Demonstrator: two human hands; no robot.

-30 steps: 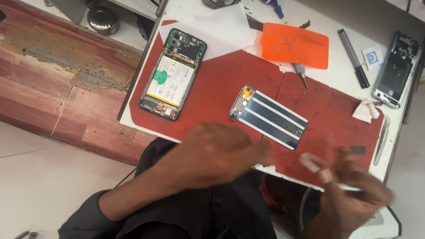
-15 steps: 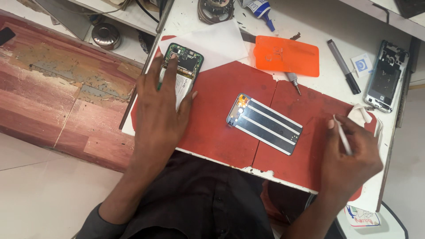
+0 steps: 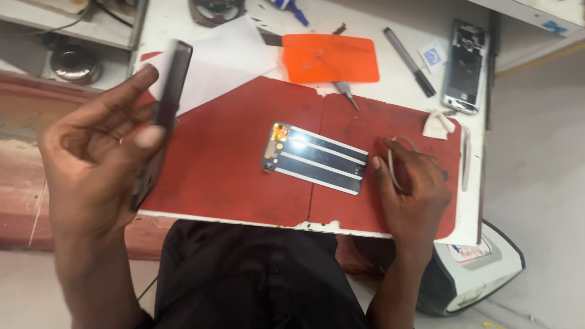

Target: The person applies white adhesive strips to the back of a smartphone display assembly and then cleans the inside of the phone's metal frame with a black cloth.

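- Bright, even light falls from above.
- Glare spots the glossy panel [image 3: 315, 157] on the red mat [image 3: 231, 158].
- The left hand [image 3: 97, 158] looks motion-blurred (soft edges); shadows stay faint.

White counter [image 3: 402, 67] carries a worn red mat [image 3: 244, 152]. Reddish wooden surface [image 3: 24, 122] lies at left; pale floor [image 3: 542, 152] at right. Lighting even.

place: phone-repair workshop | bench [image 3: 402, 67]: white, cluttered | centre: red work mat [image 3: 244, 158] with a bare display panel [image 3: 315, 158] | upper right: stripped phone frame [image 3: 464, 66], black pen-like tool [image 3: 409, 53] | top centre: orange plastic sheet [image 3: 329, 58], small screwdriver [image 3: 347, 94]
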